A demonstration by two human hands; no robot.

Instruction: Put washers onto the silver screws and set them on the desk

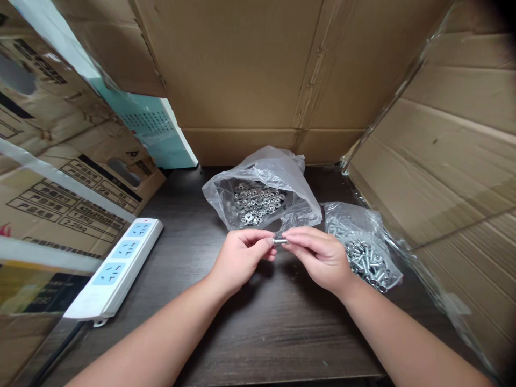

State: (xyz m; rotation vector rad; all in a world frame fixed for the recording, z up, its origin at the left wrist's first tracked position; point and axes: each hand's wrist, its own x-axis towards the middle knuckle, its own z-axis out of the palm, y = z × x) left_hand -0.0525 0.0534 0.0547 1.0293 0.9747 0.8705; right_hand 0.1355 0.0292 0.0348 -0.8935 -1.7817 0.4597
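A small metal bolt lies sideways between my fingertips, above the dark table. My left hand pinches its left end, and my right hand has thumb and fingers closed on its right end. Just behind my hands, an open clear plastic bag holds many flat metal washers. To the right of my right hand, a second plastic bag contains many metal bolts.
A white power strip with a black cable lies on the left of the dark table. Cardboard walls rise at the back and both sides. A light-blue printed panel stands at the back left.
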